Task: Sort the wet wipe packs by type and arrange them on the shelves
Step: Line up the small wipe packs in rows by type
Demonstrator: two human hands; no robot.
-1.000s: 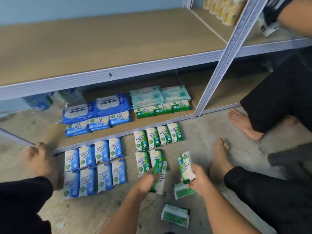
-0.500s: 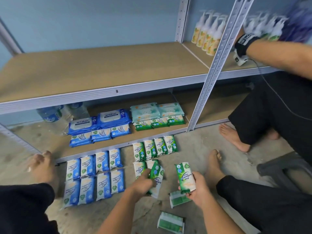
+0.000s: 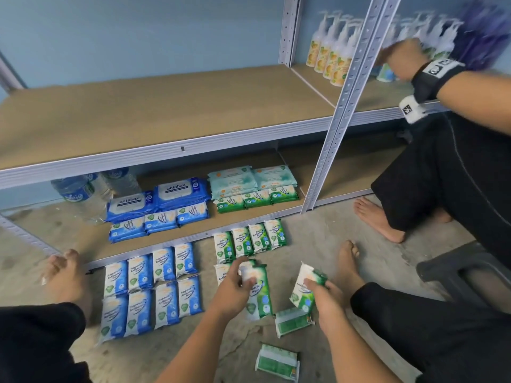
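left hand (image 3: 232,288) grasps 1 green pack (image 3: 260,297) | right hand (image 3: 327,304) grasps second pack (image 3: 302,288) | 2 loose packs (image 3: 293,322) on floor (image 3: 318,244) near right hand

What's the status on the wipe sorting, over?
Left hand grips one green pack, right hand grips a second green pack. Two loose packs on floor. Another person's arm at right shelf, not blocking.

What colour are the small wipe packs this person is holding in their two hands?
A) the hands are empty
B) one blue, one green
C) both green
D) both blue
C: the left hand grips a green wipe pack and the right hand grips a second green pack, while the blue packs lie in rows apart from both hands.
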